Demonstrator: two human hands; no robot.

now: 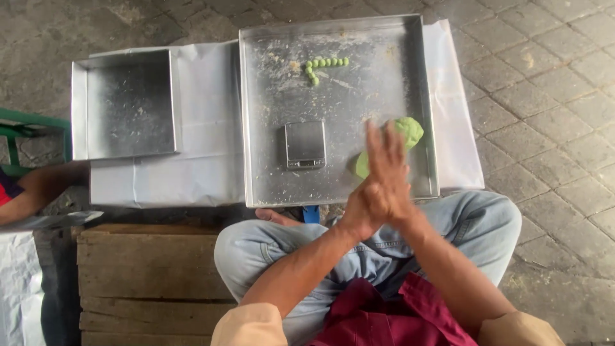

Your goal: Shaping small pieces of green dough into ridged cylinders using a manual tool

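Note:
My left hand (pixel 360 206) and my right hand (pixel 394 182) are pressed palm to palm, fingers stretched out and blurred, over the near right corner of a large metal tray (pixel 359 96). Whatever lies between the palms is hidden. Just beyond the fingertips a lump of green dough (pixel 409 131) rests in the tray. Several small green dough balls (pixel 325 63) lie in a bent row near the tray's far edge. A small silver digital scale (pixel 305 145) sits in the middle of the tray, left of my hands.
A smaller empty metal tray (pixel 128 102) lies to the left on white paper (pixel 205 128). A wooden crate (pixel 147 282) stands at my left knee. Another person's arm (pixel 38 192) reaches in at the left edge. Grey paving stones surround everything.

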